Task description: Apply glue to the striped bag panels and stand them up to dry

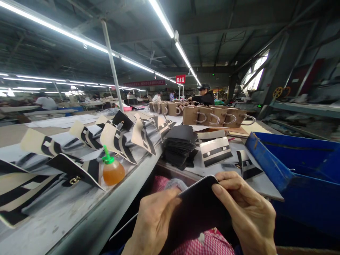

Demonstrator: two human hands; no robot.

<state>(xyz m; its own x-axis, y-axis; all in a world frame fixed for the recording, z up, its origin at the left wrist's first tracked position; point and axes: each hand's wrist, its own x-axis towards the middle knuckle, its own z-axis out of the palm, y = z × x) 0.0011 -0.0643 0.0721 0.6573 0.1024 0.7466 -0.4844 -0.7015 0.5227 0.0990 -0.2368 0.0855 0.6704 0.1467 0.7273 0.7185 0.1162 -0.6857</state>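
A black flap panel with a pale edge (198, 205) is held up over my lap between both hands. My left hand (155, 216) grips its left side, thumb laid along the upper edge. With thumb and fingertips, my right hand (244, 205) pinches the upper right corner. Just beyond the panel rises a stack of black pieces (179, 145) on the bench. To the left stands a glue bottle (113, 171) with a green nozzle and amber liquid. Around it lie several curved cream-and-black panels (117, 141), some with gold metal fittings.
A blue bin (294, 170) borders the bench on the right. Brown bags with looped handles (209, 115) line the far side, where a person in dark clothing (203, 95) is at work. A metal-edged table (127, 198) runs along my left.
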